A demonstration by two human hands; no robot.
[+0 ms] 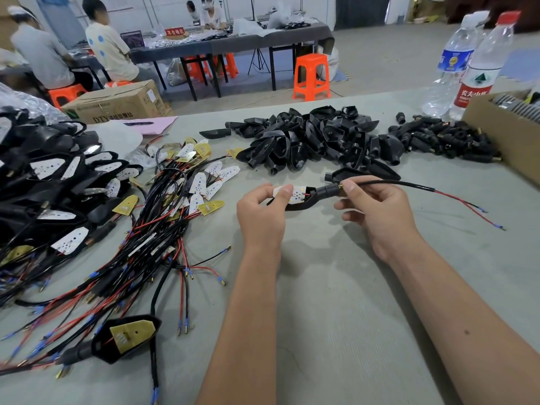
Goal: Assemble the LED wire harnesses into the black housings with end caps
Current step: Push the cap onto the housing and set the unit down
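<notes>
My left hand pinches the white LED board that sits in a black housing, held a little above the table's middle. My right hand grips the black cable just behind the black end cap on the housing's neck. The cable's red and black leads trail off to the right. A heap of empty black housings lies behind my hands, with a pile of end caps to its right. Loose LED harnesses are spread at left.
Finished units are stacked at far left, and one assembled housing lies near the front left. A cardboard box and two water bottles stand at the back right. People work at tables beyond, among orange stools.
</notes>
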